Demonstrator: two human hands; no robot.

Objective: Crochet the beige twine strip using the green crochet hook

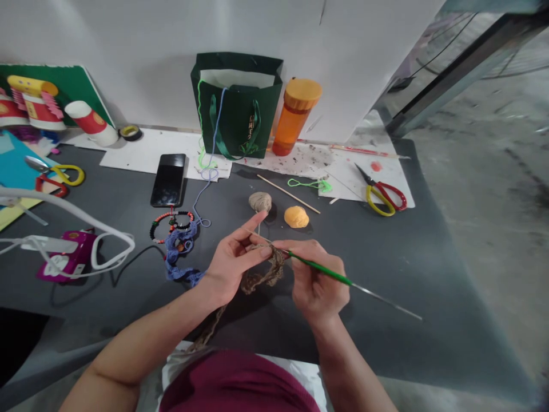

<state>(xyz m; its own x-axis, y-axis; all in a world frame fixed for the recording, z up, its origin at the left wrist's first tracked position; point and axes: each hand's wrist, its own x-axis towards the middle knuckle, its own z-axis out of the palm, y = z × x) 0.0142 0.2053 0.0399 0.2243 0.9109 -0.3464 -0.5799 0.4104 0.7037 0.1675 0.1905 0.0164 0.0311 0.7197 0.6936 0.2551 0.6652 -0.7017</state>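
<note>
My right hand [317, 292] grips the green crochet hook [330, 270] with closed fingers, and my left hand [229, 266] pinches the brown crochet chain [266, 276] to keep it firm, with my pointer finger [255, 222] up near the tan yarn ball [259, 201] on the dark table [386, 269].

the dark green paper bag [234, 123] bears a vertical line of gold characters [251, 129], too small to read; nothing else is legible.

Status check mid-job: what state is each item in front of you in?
Left hand: holding brown crocheted strip
Right hand: gripping green crochet hook
Beige yarn ball: strand running to left hand
Orange yarn ball: resting on table
Orange bottle: upright, capped
Green bag: upright, open
</note>
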